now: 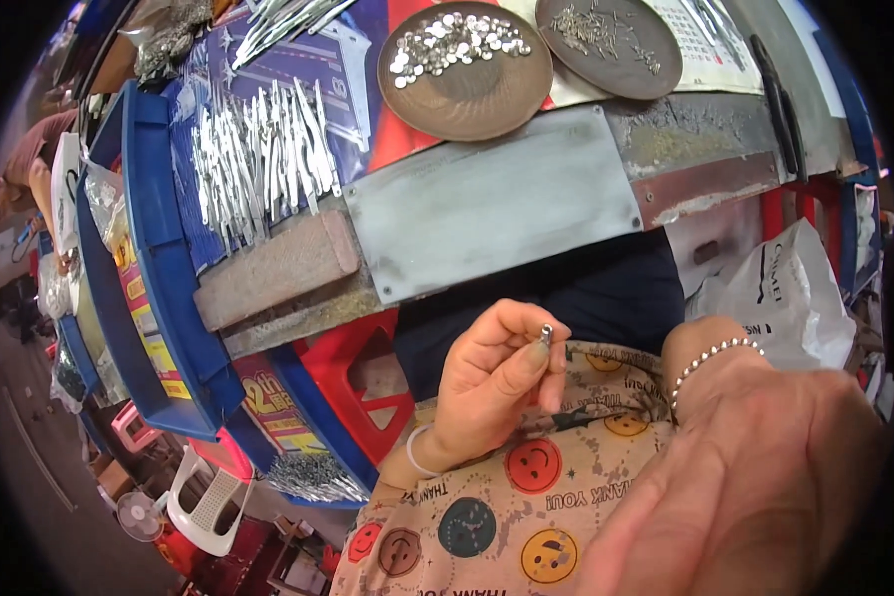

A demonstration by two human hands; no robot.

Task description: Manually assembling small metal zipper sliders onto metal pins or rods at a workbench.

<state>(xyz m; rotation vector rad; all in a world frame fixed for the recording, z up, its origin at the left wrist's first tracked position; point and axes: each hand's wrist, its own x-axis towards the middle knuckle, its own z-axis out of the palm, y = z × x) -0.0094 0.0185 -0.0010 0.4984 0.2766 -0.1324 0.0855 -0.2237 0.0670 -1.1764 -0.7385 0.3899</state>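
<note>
My left hand (492, 372) is over my lap, thumb and forefinger pinching a small shiny metal piece (546, 335) that points upward. What kind of part it is, I cannot make out. My right hand (735, 477) looms large and blurred at the lower right, its back toward me and its fingertips out of sight. It is apart from the left hand, above the patterned apron (467, 526). Beyond both hands, a flat grey metal plate (497, 209) is fixed at the bench's front edge.
Behind the plate stand a brown dish (462, 104) with small shiny discs and another dish (616, 74) with small pins. Many slim metal strips (263, 159) lie left, behind a worn block (278, 273). A blue bin (159, 248) and red stool (353, 382) flank the bench; a white bag (790, 293) hangs right.
</note>
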